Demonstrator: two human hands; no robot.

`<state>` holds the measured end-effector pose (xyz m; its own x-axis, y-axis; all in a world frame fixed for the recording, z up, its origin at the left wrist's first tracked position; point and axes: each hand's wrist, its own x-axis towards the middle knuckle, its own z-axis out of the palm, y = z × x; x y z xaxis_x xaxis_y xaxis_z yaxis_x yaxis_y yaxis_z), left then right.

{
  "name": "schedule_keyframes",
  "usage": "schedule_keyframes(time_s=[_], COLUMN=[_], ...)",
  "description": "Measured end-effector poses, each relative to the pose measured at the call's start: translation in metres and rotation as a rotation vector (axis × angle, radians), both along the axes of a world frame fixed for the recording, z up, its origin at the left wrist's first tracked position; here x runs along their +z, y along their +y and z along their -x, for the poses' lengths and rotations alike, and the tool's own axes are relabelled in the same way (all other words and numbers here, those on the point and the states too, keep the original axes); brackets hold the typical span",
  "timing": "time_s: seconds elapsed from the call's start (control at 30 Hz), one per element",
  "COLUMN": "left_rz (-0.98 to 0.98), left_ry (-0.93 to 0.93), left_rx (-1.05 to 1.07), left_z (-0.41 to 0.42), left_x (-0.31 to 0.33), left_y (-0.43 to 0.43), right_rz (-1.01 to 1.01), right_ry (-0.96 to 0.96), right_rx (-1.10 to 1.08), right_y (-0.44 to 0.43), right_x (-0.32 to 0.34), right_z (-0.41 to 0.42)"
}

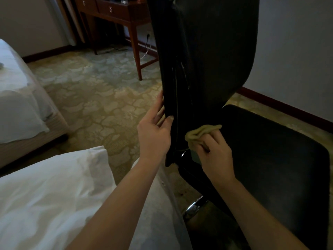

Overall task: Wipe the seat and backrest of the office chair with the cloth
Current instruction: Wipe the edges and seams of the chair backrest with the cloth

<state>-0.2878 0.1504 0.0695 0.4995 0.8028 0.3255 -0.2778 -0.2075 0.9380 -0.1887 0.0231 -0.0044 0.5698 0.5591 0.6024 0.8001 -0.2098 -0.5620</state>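
A black office chair fills the right half of the view, its tall backrest (207, 51) rising to the top edge and its seat (273, 152) spreading to the lower right. My left hand (155, 130) grips the backrest's left edge, thumb on the front, fingers behind. My right hand (214, 152) holds a bunched olive-tan cloth (200, 132) pressed against the bottom of the backrest, where it meets the seat. The chair's chrome column (193, 208) shows below.
A white-sheeted bed (50, 195) lies at the lower left and another bed (18, 98) at the far left. A dark wooden desk (115, 11) with drawers stands at the back, cables by its leg. Patterned carpet (93, 98) covers the floor between. A wall (297, 60) runs along the right.
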Motion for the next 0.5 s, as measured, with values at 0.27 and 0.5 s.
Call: schedule_keyframes(time_s=[0.27, 0.5], left_rz=[-0.013, -0.007], left_ry=[-0.01, 0.001], left_rx=[-0.009, -0.005], left_z=[0.0, 0.0], left_x=[-0.001, -0.002], left_y=[0.002, 0.002], right_rz=[-0.008, -0.086], right_ry=[0.039, -0.117], right_rx=[0.042, 0.004], right_y=[-0.01, 0.006], right_x=[-0.001, 0.028], right_z=[0.0, -0.005])
